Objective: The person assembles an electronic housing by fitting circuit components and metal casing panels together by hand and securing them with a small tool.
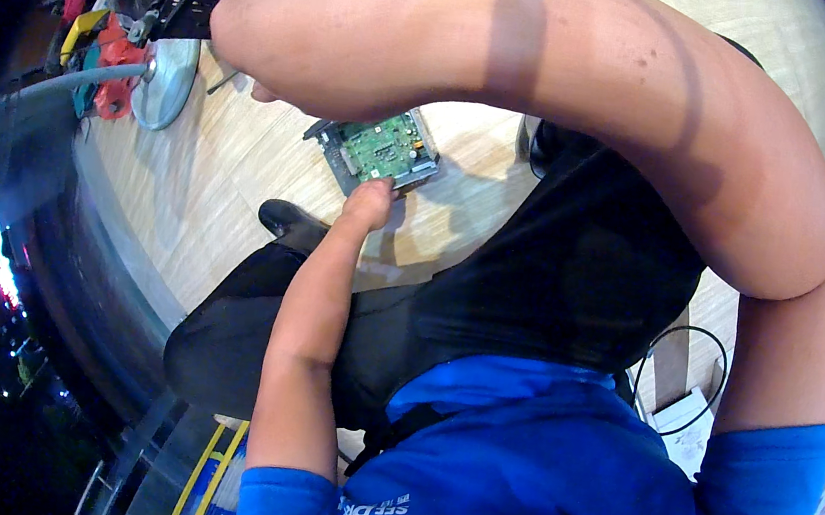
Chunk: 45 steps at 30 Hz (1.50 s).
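My left hand (370, 201) grips the near edge of a green circuit board (384, 146) in a dark metal housing, held above the wooden floor (176, 213). My right arm arches across the top of the view. My right hand (265, 31) is curled beside a black perforated container (182, 12) at upper left, above and left of the board; most of its fingers are hidden behind its back, and I cannot make out what they hold. A thin dark rod (222, 82) shows just below it.
A grey-blue disc with a hose (164, 91) lies at upper left beside red bags (115, 75) and yellow items (79, 31). My shoe (285, 222) is below the board. A looped black cable (666, 334) and white box (686, 432) are at right. Dark glass curves along the left.
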Each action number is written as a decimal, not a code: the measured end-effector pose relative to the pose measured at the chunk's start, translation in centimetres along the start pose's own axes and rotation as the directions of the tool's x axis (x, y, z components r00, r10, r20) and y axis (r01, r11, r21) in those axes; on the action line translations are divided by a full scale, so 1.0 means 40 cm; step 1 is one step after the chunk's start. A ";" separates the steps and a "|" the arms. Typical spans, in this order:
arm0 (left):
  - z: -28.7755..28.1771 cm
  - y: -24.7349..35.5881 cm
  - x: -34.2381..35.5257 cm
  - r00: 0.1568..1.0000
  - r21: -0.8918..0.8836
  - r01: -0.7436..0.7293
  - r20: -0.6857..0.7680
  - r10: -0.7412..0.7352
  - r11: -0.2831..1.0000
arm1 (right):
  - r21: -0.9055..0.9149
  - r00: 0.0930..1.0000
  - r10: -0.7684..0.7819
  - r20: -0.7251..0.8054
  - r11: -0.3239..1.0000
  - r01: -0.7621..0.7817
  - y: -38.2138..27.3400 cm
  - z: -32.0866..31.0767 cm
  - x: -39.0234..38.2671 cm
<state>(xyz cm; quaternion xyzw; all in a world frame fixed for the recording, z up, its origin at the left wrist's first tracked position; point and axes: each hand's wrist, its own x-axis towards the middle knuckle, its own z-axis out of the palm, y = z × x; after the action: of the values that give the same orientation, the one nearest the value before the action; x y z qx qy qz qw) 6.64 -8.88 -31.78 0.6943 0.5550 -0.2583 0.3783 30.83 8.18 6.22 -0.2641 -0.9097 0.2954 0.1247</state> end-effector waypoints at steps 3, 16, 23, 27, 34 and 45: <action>0.003 -0.006 -0.002 0.999 -0.038 -0.022 -0.044 0.020 0.999 | -0.059 0.998 0.063 0.004 0.996 -0.062 -0.001 0.005 0.006; -0.057 -0.004 -0.041 0.990 -0.059 -0.040 -0.140 0.031 0.997 | 0.043 0.976 -0.022 0.219 0.999 0.013 0.057 -0.036 0.054; -0.114 -0.031 -0.045 0.925 -0.140 -0.062 -0.381 0.004 0.988 | -0.406 0.999 -0.015 0.047 0.913 0.033 -0.002 0.105 0.068; -0.143 -0.065 -0.021 0.860 -0.227 -0.132 -0.511 -0.003 0.965 | -0.251 0.996 0.055 0.075 0.967 -0.035 0.009 0.142 0.054; -0.218 -0.115 0.007 0.830 -0.403 -0.151 -0.548 -0.106 0.903 | -0.163 0.984 0.127 0.125 0.981 -0.106 0.017 0.105 0.057; -0.267 -0.189 0.076 0.906 -0.675 -0.151 -0.386 -0.171 0.722 | -0.087 0.977 0.166 0.132 0.984 -0.156 0.062 0.095 0.082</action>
<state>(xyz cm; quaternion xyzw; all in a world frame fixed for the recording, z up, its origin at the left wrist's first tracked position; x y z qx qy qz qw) -0.55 2.28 -29.73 0.5383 0.6828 0.1220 0.4786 27.66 9.89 1.93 -0.3204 -0.9024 0.2870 0.0268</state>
